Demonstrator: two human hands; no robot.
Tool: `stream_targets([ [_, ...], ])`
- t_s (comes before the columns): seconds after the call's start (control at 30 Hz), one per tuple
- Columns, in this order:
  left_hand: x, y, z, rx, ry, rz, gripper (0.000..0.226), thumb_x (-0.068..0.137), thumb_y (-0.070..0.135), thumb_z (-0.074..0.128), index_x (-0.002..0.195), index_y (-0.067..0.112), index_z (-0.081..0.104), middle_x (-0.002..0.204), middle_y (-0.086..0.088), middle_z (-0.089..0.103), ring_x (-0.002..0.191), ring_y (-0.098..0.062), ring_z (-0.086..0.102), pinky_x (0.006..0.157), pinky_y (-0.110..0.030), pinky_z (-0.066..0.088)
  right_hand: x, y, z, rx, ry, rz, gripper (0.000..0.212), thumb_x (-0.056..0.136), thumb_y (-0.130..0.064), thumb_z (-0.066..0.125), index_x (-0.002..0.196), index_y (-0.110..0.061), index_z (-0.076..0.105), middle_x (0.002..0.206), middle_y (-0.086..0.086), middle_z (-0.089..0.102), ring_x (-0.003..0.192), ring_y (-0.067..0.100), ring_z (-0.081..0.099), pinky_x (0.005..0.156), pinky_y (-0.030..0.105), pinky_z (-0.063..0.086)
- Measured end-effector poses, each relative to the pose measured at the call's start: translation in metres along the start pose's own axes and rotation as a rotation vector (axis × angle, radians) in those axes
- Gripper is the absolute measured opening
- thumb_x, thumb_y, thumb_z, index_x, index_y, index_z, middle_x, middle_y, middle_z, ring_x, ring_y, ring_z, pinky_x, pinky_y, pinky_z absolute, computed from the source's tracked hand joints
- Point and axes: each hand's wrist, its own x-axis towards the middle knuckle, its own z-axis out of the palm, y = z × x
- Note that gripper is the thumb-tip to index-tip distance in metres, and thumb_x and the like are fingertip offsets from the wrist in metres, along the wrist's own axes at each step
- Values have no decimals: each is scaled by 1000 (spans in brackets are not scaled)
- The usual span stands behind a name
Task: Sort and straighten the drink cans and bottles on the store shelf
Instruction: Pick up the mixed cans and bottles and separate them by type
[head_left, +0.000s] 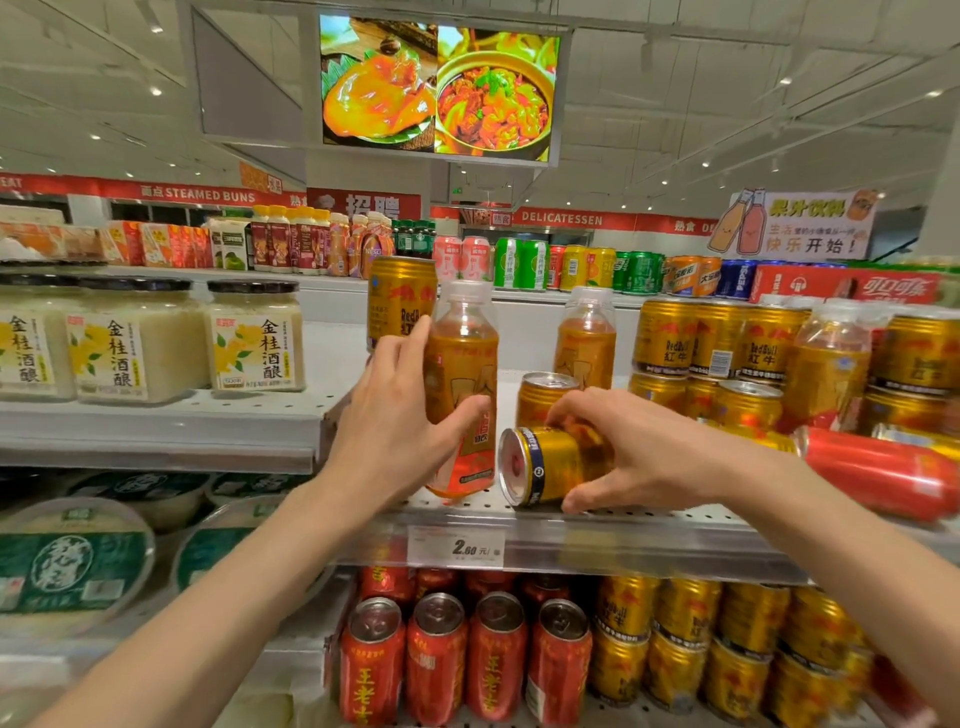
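The fallen gold can (550, 465) lies on its side at the shelf's (649, 519) near edge; smooth, rigid, probably full, so prone to roll. Right hand (641, 452) fingers wrap its barrel. Left hand (400, 421) fingers clasp the upright, probably slippery orange bottle (460, 384) just left.

The setting is a supermarket. Evidence: perforated metal shelving (623, 514) stocked with rows of canned drinks (467, 654), a price tag (456, 546) on the near shelf edge, red overhead department banners (561, 218) reading "DELICATESSEN" and "STEAMED BUNS", and a ceiling-hung food screen (439, 85).
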Motion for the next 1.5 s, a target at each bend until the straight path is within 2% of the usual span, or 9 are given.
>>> stream_targets([
  [0.33,-4,-7,7,-104,5,-20,93,83,68,57,156,22,23,136,0,44,125,-19,49,100,-49,51,1,15,-15,260,147,-9,84,62,-67,75,137,-41,50,124,-22,47,114,3,50,93,24,50],
  [0.47,-5,-11,8,-124,-10,-38,95,78,74,51,155,24,26,133,1,46,124,-18,50,101,-48,52,14,8,-4,337,210,-40,81,66,-56,83,136,-35,47,128,-18,49,114,2,53,83,16,50],
  [0.67,-9,-11,8,-161,-14,-46,90,81,69,57,154,24,29,131,2,46,123,-18,51,100,-47,52,18,-5,8,58,305,-108,71,72,-70,66,129,-28,62,117,-14,51,108,5,43,93,25,44],
  [0.83,-14,-9,4,-159,-19,-31,85,87,60,62,155,21,30,135,1,45,123,-17,52,102,-45,52,8,0,2,166,229,-108,63,83,-63,61,139,-34,56,132,-17,52,115,-2,47,99,25,44],
  [1.0,-18,-1,-2,-27,139,32,80,80,52,74,143,16,41,129,-7,41,104,-16,55,84,-33,58,-12,26,-14,254,378,14,38,98,-36,57,135,-29,58,129,-12,57,110,2,58,95,24,51],
  [1.07,-22,8,-1,28,190,177,70,81,42,77,136,11,48,127,-12,45,99,-20,56,73,-28,55,-21,40,-12,121,335,81,36,97,-41,57,131,-28,60,125,-11,58,112,7,57,97,28,50],
  [1.17,-29,26,7,44,94,359,57,87,37,71,135,11,54,133,-8,50,78,-14,60,60,-23,56,-33,47,7,-52,219,105,57,87,-65,54,131,-30,58,127,-10,57,116,10,52,101,30,46],
  [1.27,-29,37,21,46,-23,371,53,94,45,61,140,21,50,144,4,47,77,-8,62,62,-27,59,-36,44,27,-159,256,78,68,84,-68,58,138,-29,49,137,-12,50,124,12,45,107,28,41],
  [1.5,-27,40,34,-32,-83,282,46,92,55,48,133,33,51,125,18,55,64,-1,58,63,-34,60,-37,48,35,-65,322,7,62,83,-45,73,138,-25,52,139,-10,53,128,11,48,108,29,45],
])
